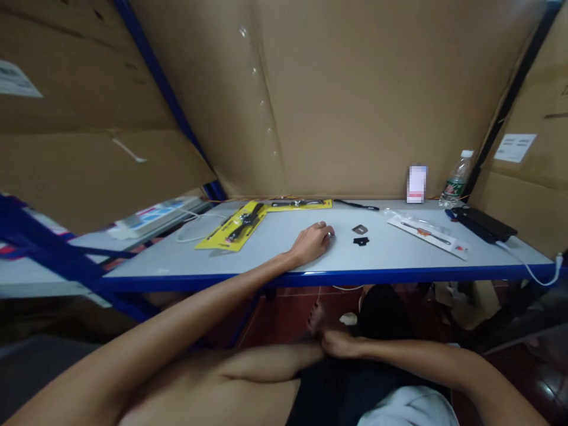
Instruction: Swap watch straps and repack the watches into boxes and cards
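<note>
My left hand rests on the white tabletop near its front edge, with its fingers curled in. A small shiny bit shows at the fingertips, too small to name. Just right of this hand lie a flat grey metal plate and, in front of it, a small black notched piece. My right hand is below the table, against my bent leg near the foot. Its fingers are mostly hidden, so I cannot see whether they grip the ankle.
Yellow-carded packages holding black tools lie at the left and back. A black strap-like item, a white-carded tool package, a phone, a water bottle and a black device with a white cable stand rightward. Cardboard walls surround the table.
</note>
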Action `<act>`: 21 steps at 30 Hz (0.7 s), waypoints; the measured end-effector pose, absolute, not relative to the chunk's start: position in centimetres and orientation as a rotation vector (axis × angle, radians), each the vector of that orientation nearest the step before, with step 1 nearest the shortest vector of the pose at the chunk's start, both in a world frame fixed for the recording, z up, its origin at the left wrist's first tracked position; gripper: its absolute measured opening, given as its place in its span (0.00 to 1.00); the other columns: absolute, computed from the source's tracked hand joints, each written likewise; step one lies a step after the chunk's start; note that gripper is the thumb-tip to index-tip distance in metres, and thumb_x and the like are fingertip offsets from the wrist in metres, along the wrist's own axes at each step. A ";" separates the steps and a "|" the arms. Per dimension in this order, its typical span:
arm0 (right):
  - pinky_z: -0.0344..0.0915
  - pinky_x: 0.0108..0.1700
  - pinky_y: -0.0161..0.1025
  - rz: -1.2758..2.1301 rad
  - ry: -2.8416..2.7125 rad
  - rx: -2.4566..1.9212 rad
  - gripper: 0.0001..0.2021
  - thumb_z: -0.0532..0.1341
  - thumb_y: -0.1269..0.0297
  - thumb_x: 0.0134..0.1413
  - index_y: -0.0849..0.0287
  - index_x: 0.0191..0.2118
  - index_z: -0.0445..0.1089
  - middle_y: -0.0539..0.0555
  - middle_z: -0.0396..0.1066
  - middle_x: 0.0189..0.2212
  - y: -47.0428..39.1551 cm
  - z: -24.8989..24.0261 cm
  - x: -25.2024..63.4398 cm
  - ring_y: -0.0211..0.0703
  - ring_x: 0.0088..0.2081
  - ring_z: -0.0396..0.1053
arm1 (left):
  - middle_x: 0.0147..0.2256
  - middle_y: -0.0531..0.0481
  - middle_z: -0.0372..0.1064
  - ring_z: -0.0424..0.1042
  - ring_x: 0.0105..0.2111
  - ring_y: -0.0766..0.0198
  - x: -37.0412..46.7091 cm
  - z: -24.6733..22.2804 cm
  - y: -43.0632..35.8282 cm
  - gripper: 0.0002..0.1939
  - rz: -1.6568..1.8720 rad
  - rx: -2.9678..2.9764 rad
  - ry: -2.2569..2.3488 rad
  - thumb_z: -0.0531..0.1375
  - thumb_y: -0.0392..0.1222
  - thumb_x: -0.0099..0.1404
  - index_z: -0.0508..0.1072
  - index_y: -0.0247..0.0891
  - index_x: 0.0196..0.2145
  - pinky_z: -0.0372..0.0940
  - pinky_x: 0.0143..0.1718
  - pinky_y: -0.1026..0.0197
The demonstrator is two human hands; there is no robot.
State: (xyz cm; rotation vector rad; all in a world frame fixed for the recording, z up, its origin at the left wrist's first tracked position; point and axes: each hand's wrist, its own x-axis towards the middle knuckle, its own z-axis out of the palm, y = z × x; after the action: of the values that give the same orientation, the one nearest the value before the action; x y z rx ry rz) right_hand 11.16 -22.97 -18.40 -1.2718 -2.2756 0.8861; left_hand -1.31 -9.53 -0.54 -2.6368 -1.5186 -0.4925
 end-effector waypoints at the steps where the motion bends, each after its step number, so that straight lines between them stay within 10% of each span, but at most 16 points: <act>1: 0.71 0.42 0.40 0.920 -2.298 -1.305 0.15 0.60 0.79 0.48 0.59 0.39 0.78 0.55 0.80 0.36 -23.9 -18.2 11.2 0.49 0.39 0.77 | 0.47 0.44 0.73 0.73 0.47 0.54 -1.3 -0.6 -9.5 0.17 -0.486 -2.635 -1.519 0.52 0.34 0.69 0.76 0.42 0.50 0.67 0.47 0.57; 6: 0.65 0.61 0.45 1.219 -2.129 -1.371 0.28 0.53 0.83 0.49 0.59 0.52 0.77 0.60 0.76 0.55 -26.5 -15.1 9.9 0.51 0.58 0.72 | 0.47 0.44 0.73 0.74 0.46 0.55 -1.3 -0.7 -9.4 0.17 -0.489 -2.634 -1.507 0.52 0.34 0.70 0.76 0.42 0.49 0.67 0.46 0.57; 10: 0.71 0.55 0.40 1.452 -2.026 -0.992 0.25 0.55 0.80 0.53 0.60 0.55 0.75 0.58 0.78 0.53 -27.0 -8.9 10.7 0.47 0.55 0.76 | 0.48 0.44 0.73 0.74 0.46 0.54 -1.4 -0.7 -9.3 0.16 -0.494 -2.632 -1.535 0.52 0.34 0.70 0.76 0.42 0.49 0.67 0.45 0.57; 21: 0.68 0.56 0.51 0.046 -2.203 -1.185 0.14 0.56 0.71 0.66 0.58 0.48 0.78 0.60 0.79 0.46 -17.6 0.6 24.4 0.52 0.51 0.73 | 0.40 0.46 0.78 0.75 0.41 0.56 -1.1 -0.5 -8.1 0.17 -0.600 -2.651 -1.637 0.54 0.34 0.66 0.79 0.40 0.47 0.67 0.44 0.58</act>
State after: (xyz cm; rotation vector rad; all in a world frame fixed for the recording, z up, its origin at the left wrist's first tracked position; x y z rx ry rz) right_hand 24.38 -17.57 0.61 -1.1848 -2.2035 0.0457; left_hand -1.05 -8.10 -0.48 -2.6511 -1.6369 -0.5998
